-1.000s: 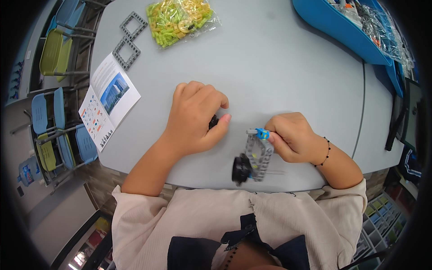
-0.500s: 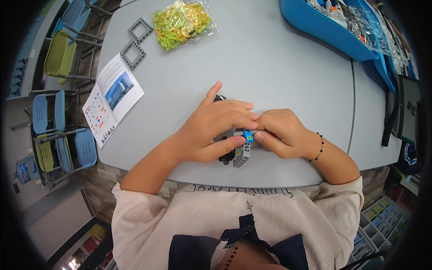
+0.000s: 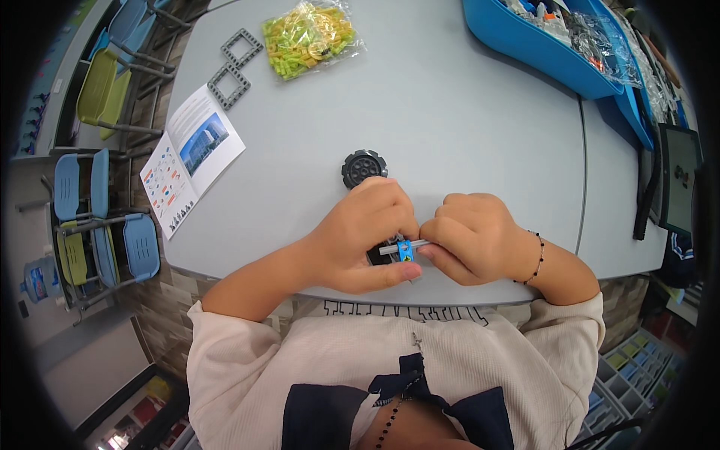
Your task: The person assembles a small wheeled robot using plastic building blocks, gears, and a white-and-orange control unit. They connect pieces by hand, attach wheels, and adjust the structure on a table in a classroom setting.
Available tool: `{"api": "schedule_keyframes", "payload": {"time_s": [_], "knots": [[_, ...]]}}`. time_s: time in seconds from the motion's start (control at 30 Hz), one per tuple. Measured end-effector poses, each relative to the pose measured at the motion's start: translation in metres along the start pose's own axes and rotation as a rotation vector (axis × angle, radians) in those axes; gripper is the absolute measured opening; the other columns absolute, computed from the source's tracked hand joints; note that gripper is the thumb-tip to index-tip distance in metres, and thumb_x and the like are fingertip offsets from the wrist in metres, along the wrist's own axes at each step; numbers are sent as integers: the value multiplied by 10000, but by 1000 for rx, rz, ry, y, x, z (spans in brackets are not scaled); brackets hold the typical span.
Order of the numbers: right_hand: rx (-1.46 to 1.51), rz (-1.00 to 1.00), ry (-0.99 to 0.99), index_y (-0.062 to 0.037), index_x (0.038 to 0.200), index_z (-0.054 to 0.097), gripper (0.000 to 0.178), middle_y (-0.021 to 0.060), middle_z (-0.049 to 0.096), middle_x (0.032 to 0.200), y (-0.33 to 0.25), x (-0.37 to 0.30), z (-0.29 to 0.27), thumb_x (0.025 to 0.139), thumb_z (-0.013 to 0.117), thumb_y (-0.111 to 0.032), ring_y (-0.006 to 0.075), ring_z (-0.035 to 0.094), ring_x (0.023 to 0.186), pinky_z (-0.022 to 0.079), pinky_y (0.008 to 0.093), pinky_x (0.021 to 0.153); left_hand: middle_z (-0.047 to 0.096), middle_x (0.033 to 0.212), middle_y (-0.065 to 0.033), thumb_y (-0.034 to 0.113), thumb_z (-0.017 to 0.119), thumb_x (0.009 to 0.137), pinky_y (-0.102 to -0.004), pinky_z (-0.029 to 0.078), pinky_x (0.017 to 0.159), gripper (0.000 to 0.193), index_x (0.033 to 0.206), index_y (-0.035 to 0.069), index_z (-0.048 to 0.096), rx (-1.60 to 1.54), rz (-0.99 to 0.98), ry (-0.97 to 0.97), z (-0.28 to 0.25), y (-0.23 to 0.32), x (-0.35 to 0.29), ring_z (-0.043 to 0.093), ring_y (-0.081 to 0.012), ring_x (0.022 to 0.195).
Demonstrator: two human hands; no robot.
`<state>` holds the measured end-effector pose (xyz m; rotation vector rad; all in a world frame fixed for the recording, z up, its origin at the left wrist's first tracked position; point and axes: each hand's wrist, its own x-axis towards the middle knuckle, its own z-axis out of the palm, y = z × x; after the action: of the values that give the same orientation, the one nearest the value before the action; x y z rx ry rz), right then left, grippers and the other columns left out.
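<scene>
My left hand (image 3: 360,236) is closed around a small building-block assembly, mostly hidden by the fingers. Its thumb lies along the near side of a blue connector (image 3: 406,251). A light grey rod (image 3: 389,250) passes across the connector, and my right hand (image 3: 476,236) pinches the rod's right end between thumb and curled fingers. Dark parts of the assembly show in the gap of my left hand. Just beyond the left knuckles is a black toothed wheel (image 3: 364,168); whether it joins the assembly is hidden.
Two grey square frames (image 3: 229,85) lie at the far left of the grey table (image 3: 465,135), near an open leaflet (image 3: 196,150). Beside them is a clear bag of yellow-green pieces (image 3: 309,41). A blue bin (image 3: 525,56) of bagged parts stands far right, with a dark screen (image 3: 679,180) nearer.
My left fingers, stretched out before, have curled in around the assembly. More of the black wheel shows, and the blue connector has moved slightly nearer and to the left.
</scene>
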<state>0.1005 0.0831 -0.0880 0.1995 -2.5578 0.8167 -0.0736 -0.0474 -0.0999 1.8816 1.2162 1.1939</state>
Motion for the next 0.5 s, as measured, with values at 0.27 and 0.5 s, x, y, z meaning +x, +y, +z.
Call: {"api": "schedule_keyframes", "payload": {"time_s": [0.27, 0.5], "knots": [[-59, -103, -76, -83, 679, 504, 207, 7, 395, 539, -16, -3, -2, 697, 709, -101, 145, 431, 460, 341, 284, 376, 477, 817, -34, 148, 730, 684, -483, 428, 933, 218, 800, 76, 560, 271, 262, 105, 6, 10, -10, 450, -212, 696], [113, -91, -56, -72, 668, 486, 227, 11, 374, 516, -23, -5, 0, 730, 701, -107, 165, 404, 427, 327, 302, 371, 471, 815, -48, 158, 734, 682, -458, 458, 865, 230, 801, 63, 562, 238, 279, 106, 4, 20, -13, 435, -236, 685]]}}
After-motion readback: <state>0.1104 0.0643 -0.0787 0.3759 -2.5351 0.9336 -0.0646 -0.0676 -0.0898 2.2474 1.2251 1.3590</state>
